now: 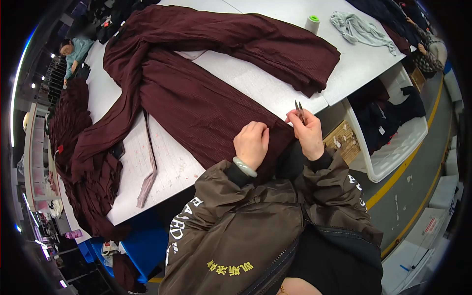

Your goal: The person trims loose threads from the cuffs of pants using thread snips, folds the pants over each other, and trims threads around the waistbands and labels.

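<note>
Maroon trousers [196, 110] lie across the white table, both legs stretched toward the right. My left hand [251, 145], with a pale bangle [245, 167] at the wrist, is closed on the cloth near the end of the closer leg. In my right hand [309, 135] is a pair of small thread snips [300, 109], blades pointing up and away from me. The right fingers wrap round the handles, just beside the leg's hem. Part of the cloth under my left hand is hidden.
A pile of maroon garments [93, 162] hangs over the table's left edge. A thread cone [312, 23] and a pale green cloth [361, 30] are at the back right. A white bin [419, 130] holds dark clothes. Other people [76, 51] are at both sides.
</note>
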A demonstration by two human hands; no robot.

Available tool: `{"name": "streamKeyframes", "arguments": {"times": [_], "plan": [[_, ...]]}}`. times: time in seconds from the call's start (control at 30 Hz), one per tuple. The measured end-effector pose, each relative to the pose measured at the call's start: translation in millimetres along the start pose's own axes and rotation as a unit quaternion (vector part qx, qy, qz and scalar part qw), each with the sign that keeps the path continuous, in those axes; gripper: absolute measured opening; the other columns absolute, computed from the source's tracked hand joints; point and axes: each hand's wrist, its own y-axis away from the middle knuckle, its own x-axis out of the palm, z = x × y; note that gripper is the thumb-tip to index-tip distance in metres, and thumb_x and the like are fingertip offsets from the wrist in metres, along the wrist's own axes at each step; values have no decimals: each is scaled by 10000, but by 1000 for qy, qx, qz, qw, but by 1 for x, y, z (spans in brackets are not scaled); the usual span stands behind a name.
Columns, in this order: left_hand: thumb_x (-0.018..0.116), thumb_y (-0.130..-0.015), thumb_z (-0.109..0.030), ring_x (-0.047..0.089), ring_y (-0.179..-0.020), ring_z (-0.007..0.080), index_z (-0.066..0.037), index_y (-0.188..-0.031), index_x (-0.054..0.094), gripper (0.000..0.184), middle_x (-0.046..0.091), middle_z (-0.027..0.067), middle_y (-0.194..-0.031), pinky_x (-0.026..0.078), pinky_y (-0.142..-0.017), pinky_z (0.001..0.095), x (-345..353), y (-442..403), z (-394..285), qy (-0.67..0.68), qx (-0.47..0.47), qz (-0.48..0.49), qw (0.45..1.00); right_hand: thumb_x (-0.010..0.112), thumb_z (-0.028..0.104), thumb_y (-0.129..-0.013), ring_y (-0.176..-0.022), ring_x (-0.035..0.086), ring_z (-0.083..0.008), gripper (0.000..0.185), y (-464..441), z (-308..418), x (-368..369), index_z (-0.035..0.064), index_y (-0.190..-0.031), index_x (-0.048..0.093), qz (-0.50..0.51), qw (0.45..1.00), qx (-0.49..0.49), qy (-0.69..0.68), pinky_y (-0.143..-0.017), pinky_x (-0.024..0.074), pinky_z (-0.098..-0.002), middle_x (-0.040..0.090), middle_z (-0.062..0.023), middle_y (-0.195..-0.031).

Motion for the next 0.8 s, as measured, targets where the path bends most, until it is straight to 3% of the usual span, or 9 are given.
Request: {"name": "streamKeyframes", "arguments": {"times": [0.1, 0.27, 0.33, 0.4, 0.57, 0.63, 0.67, 0.73, 0.8], "plan": [[633, -785, -94, 541, -700, 175, -37, -976, 541, 220, 585, 73, -864, 453, -642, 275, -5, 6, 10, 66, -41, 21, 997, 565, 87, -884, -494, 350, -23, 111, 4, 0, 3, 27, -955, 626, 35, 998, -1, 44, -457, 257, -146, 599, -2, -772], [618, -801, -55, 517, -725, 129, -34, -971, 539, 188, 564, 57, -884, 425, -644, 237, -24, 0, 20, 265, 47, -85, 959, 590, 90, -879, -663, 504, -67, 96, 0, -9, 33, 14, -923, 629, 22, 967, -177, 182, -638, 395, -159, 590, -3, -790], [619, -788, -36, 512, -688, 149, -34, -966, 529, 200, 564, 61, -848, 427, -637, 256, -43, -2, 31, 377, -71, -61, 922, 593, 108, -893, -629, 476, -53, 91, -13, -14, 31, 32, -923, 633, 118, 993, -12, -24, -608, 387, -156, 575, 14, -784], [621, -775, -17, 507, -651, 170, -34, -961, 518, 213, 564, 65, -813, 429, -630, 275, -61, 0, 36, 478, -189, -39, 857, 596, 126, -908, -595, 448, -39, 88, -19, -18, 35, 50, -924, 638, 207, 938, 161, -225, -579, 379, -152, 559, 32, -778], [617, -743, -1, 482, -631, 184, -33, -944, 513, 229, 529, 57, -780, 427, -634, 284, -100, 11, 22, 342, -168, 7, 925, 595, 174, -923, -591, 386, -6, 121, -11, -9, 72, 57, -928, 623, 162, 961, 95, -205, -461, 291, -147, 554, 51, -802], [609, -704, 8, 489, -667, 207, -34, -941, 503, 263, 519, 66, -789, 426, -653, 290, -102, 32, 27, 122, -127, -12, 984, 593, 174, -924, -590, 386, -5, 118, -7, -8, 72, 59, -927, 622, 160, 965, 91, -189, -461, 292, -145, 552, 54, -798], [609, -704, 8, 489, -667, 207, -34, -941, 503, 263, 519, 66, -789, 426, -653, 290, -106, 43, 30, 120, -130, -12, 984, 590, 174, -925, -589, 387, -5, 116, -6, -7, 70, 62, -925, 621, 156, 969, 82, -171, -461, 293, -143, 550, 56, -795], [622, -668, -2, 511, -710, 229, -39, -938, 503, 297, 523, 80, -815, 432, -667, 303, -115, 63, 37, -100, -119, -105, 982, 586, 173, -927, -587, 387, -5, 111, -6, -6, 67, 67, -921, 619, 149, 978, 65, -133, -461, 296, -139, 545, 62, -787], [622, -664, -4, 521, -750, 254, -41, -939, 514, 297, 536, 96, -870, 438, -691, 318, -123, 74, 41, -46, -193, -97, 975, 589, 181, -928, -578, 381, -5, 116, -5, -7, 68, 71, -909, 620, 159, 978, 55, -122, -461, 298, -138, 533, 63, -762]]}}
